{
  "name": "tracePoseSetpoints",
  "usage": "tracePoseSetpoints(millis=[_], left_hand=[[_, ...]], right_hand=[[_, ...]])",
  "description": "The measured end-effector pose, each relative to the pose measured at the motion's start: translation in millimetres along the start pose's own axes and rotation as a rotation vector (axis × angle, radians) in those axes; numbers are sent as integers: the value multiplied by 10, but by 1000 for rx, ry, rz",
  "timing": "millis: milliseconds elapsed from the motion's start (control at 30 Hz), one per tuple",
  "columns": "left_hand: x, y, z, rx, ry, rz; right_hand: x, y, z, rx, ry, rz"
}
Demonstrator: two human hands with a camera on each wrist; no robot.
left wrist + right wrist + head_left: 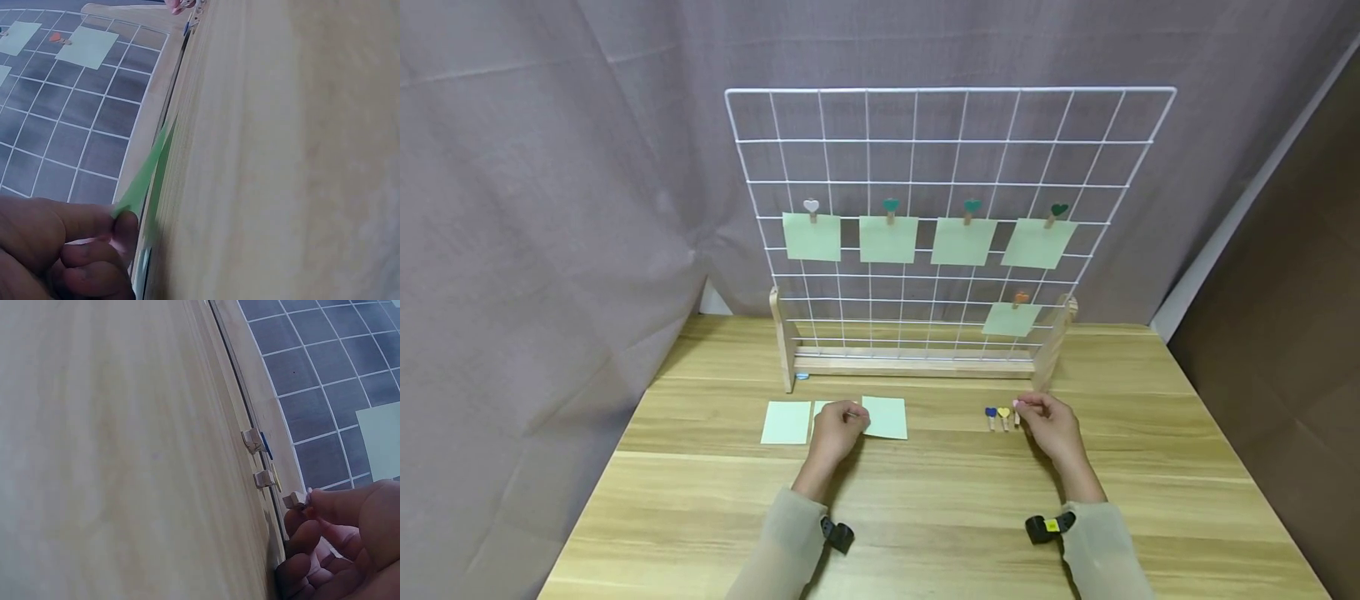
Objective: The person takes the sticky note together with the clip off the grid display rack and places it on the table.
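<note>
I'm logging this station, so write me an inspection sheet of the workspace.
Surface: wood-grain table
Job's things: wire grid holding five clipped green notes; loose left note, middle note (partly hidden), right note; blue clip, yellow clip, pink clip
Clutter: small blue item near stand's left foot
Grips: left grip pinches right note's edge; right grip pinches pink clip
Cables: nothing seen
Surroundings: grey cloth behind, brown panel at right

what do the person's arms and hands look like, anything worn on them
Pale grey-beige long sleeves: left sleeve, right sleeve. Each wrist wears a small black camera; the left camera looks plain, the right camera bears a yellow label. Both hands are ungloved.
</note>
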State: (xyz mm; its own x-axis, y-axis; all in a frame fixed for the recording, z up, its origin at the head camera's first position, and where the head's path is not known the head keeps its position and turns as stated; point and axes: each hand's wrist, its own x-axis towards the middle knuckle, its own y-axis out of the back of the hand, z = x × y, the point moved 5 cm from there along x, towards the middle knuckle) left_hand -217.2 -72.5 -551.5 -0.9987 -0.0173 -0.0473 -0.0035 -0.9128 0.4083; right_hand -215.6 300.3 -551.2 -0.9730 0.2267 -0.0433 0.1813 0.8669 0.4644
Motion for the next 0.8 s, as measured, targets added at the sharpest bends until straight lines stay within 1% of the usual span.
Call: tracePoseSetpoints(millis=[100,367,500,633,800], left_hand=[[9,-8,7,37,-34,-2],[4,-20,11,53,-13,-46],[8,-26,12,82,-7,-65],[3,-19,36,114,-14,-73],[9,-22,56,129,-4,-93]], right_hand=[[1,6,5,0,-17,-3],[-14,21,18,-31,-78,-37],[-11,21,31,-20,-103,-48],[4,17,51,-10,-103,-55],[16,16,64,-13,-91,-52]])
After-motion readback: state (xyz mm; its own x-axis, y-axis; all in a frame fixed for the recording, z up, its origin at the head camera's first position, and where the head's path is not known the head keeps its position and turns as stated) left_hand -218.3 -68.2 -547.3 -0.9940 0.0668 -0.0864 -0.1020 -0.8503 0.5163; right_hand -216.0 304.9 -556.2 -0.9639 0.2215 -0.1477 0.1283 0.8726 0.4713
